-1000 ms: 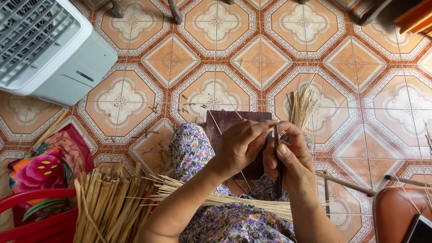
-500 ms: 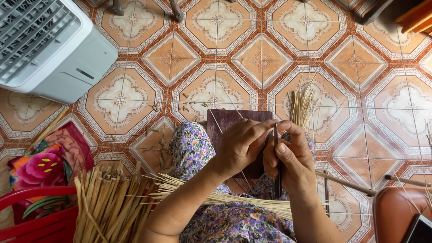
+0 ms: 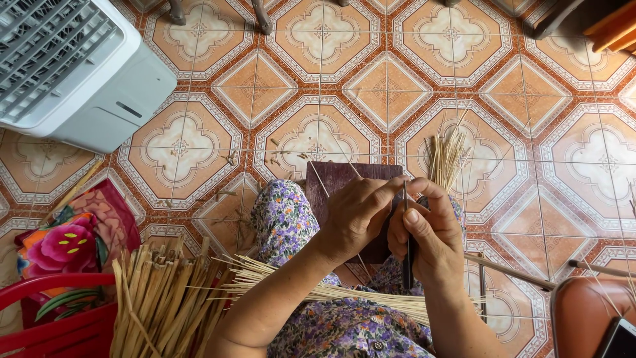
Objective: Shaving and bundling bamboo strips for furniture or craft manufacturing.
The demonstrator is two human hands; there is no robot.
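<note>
My left hand (image 3: 356, 215) and my right hand (image 3: 426, 232) meet over a dark purple board (image 3: 341, 182) that rests on my knee in flowered cloth. The right hand grips a thin dark blade (image 3: 407, 255) held upright. The left hand pinches a thin pale stick against the blade; the stick itself is mostly hidden by my fingers. A bundle of thin split sticks (image 3: 324, 292) lies across my lap under both forearms. A tuft of fine sticks (image 3: 447, 156) stands up just beyond my right hand.
A white air cooler (image 3: 69, 69) stands at the upper left on the patterned tile floor (image 3: 318, 79). Thick pale stalks (image 3: 162, 305) lean in a red basket (image 3: 50, 328) at lower left, beside bright flowered cloth (image 3: 66, 238). A brown seat (image 3: 586, 311) sits at lower right.
</note>
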